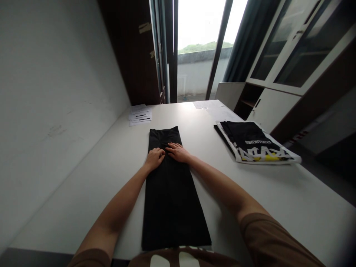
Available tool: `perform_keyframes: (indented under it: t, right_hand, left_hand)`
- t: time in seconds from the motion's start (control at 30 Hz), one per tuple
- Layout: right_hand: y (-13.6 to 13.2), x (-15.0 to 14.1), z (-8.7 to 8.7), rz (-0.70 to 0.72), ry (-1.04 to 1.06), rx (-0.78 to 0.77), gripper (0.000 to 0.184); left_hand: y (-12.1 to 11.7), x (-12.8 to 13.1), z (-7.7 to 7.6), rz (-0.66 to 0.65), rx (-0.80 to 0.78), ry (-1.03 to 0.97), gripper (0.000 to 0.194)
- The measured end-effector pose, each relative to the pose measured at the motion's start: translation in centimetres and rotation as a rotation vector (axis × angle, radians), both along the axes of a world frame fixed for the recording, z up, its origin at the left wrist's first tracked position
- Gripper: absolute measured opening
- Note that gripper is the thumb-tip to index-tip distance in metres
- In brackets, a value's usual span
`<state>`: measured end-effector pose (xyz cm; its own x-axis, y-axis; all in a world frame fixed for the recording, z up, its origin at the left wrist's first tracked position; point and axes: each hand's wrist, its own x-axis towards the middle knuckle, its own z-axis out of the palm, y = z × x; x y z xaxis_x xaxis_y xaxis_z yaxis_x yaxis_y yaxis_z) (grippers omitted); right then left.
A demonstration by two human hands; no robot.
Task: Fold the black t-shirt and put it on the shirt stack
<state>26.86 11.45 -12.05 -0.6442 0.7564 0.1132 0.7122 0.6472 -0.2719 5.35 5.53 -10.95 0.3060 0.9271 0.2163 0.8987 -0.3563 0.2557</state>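
Note:
A black garment (pixel 172 207), folded into a long strip, lies flat on the white table (pixel 111 193) in front of me. Its far end is slightly creased; the near end reaches close to my body. My left hand (pixel 155 158) rests on the left part of the strip, with its fingers bent and lying on the fabric. Just to its right, my right hand (pixel 178 152) presses down with fingers spread and flat. The two hands nearly touch over the middle of the cloth. Whether the left fingertips pinch any fabric is hard to see.
To the right lies a stack of folded clothes (pixel 250 142), black and white with printed lettering and some yellow. Papers (pixel 140 114) sit at the far left, and another sheet (pixel 207 105) lies along the back edge. A wall (pixel 55 111) borders the table's left side.

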Motion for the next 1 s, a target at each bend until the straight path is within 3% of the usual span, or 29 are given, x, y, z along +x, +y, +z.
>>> perform_keyframes:
  t: [0.4,0.57,0.77,1.0]
  right_hand:
    - [1.0,-0.1,-1.5,0.045,-0.038,0.086,0.054]
    - [1.1,-0.1,-1.6,0.042,-0.064,0.089,0.055]
    - [0.9,-1.0,-1.1,-0.002,-0.078,0.012,0.061]
    - [-0.1,-1.9,-1.1,-0.080,-0.054,0.024,0.062]
  left_hand:
    - [2.2,3.7,1.0,0.467,-0.184,0.056,0.026]
    - [2.4,3.2,0.4,0.437,-0.117,-0.020,0.019]
    - [2.7,2.0,-0.4,0.387,-0.044,-0.262,0.019]
    - [3.0,2.3,-1.1,0.322,0.045,-0.128,0.015]
